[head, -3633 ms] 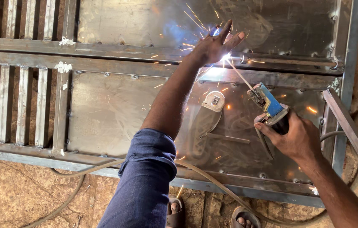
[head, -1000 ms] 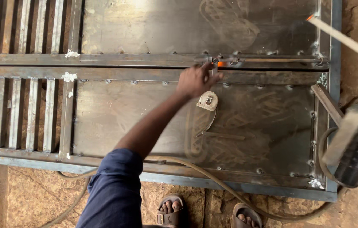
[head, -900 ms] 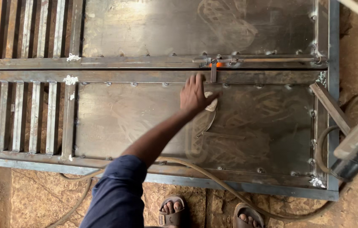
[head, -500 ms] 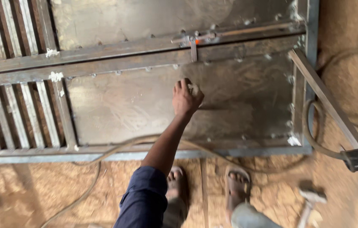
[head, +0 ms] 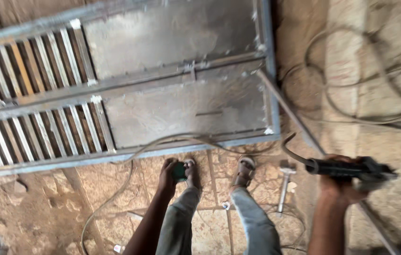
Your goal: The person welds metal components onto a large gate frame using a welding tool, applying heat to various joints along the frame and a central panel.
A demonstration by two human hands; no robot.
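Left hand [head: 170, 172] lowered just above the left foot [head: 192, 169], fingers curled shut around a small green object [head: 179, 171], forearm bare. Right hand [head: 340, 182] out well to the right of that foot, fist clamped on a black tool handle [head: 337, 167], forearm upright.

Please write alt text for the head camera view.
The right hand grips a black welding holder; the left hand holds a small green object above sandalled feet. A grey metal gate lies on the stone floor.

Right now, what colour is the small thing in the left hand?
Green, best seen in the head view: a small object in the left hand.
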